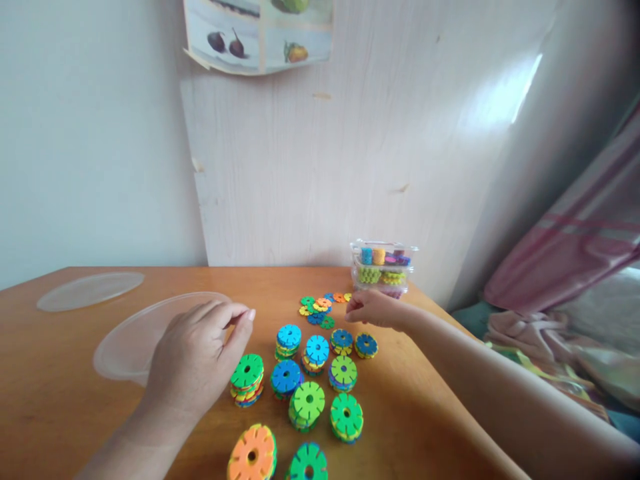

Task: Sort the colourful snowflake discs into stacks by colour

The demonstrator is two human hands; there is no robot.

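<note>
My left hand is raised over the table, its thumb and forefinger together in a pinch with nothing visible between them. Below and to its right stands a stack of slotted plastic discs with a green disc on top. My right hand reaches across to the far side, fingers curled down and closed; whatever they hold is hidden. Beside those fingers lie loose flower-shaped discs. Several short disc stacks occupy the middle, topped by a light blue disc, a dark blue disc and an orange disc, among others.
Clear plastic boxes holding coloured pieces are piled at the back right of the wooden table. Two translucent lids, a far one and a nearer one, lie at left. Fabric heaps beyond the right edge.
</note>
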